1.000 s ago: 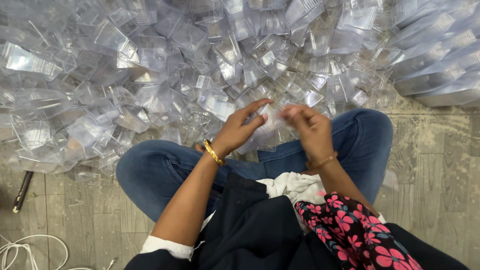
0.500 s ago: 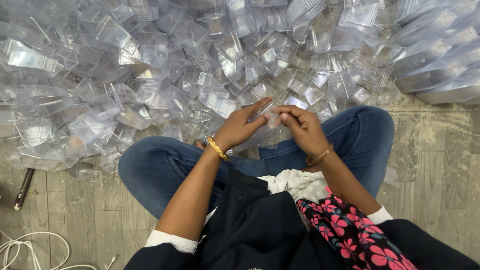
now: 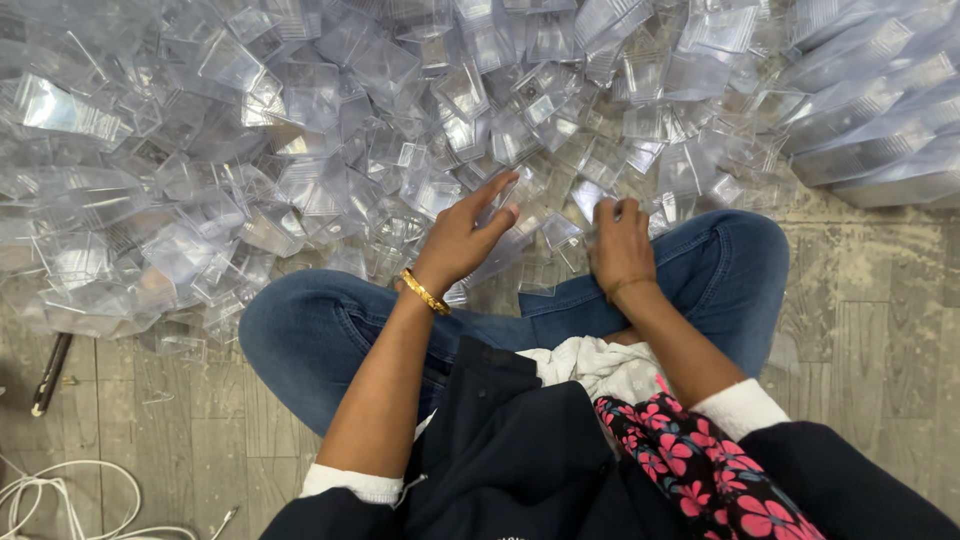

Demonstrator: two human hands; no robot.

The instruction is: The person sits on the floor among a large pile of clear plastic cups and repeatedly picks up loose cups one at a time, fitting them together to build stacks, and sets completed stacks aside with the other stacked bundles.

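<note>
Your left hand (image 3: 462,238) and right hand (image 3: 620,248) sit side by side over your crossed legs (image 3: 330,335); heap of plastic containers (image 3: 330,130) ahead | stacked containers (image 3: 870,120) far right | cable (image 3: 60,495) near left; tool (image 3: 50,372) beyond it on floor (image 3: 880,340)

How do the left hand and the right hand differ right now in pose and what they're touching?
The left hand is spread, fingers stretched toward the pile of clear plastic containers; the right hand is curled, knuckles up, fingers closed around a clear piece. The left wrist wears a thick gold bangle; the right wrist shows only a thin band. Both hover above the blue jeans at the pile's edge.
</note>
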